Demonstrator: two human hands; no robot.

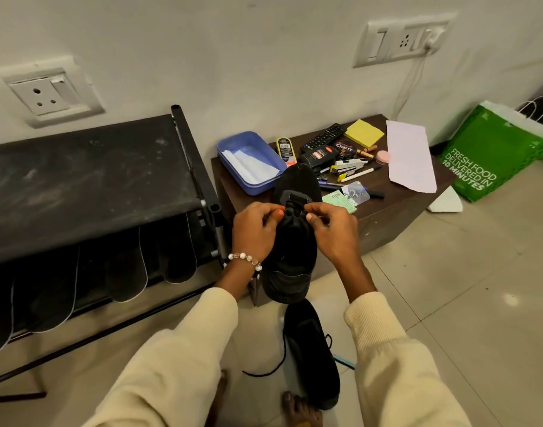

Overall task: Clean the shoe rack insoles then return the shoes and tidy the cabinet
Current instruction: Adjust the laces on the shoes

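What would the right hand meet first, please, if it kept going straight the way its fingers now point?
Probably the left hand: the right hand points leftward across the black shoe, at the laces between them. Depth is unclear.

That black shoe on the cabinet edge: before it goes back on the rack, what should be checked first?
1. Both hands on the laces: ok, left hand and right hand pinch them over the black shoe.
2. Laces tied: cannot tell.
3. Shoe steady: not ok, its heel overhangs the cabinet.
4. Rack top clean: not ok, dusty smears.
5. Second shoe ready: not ok, on the floor with its lace trailing.
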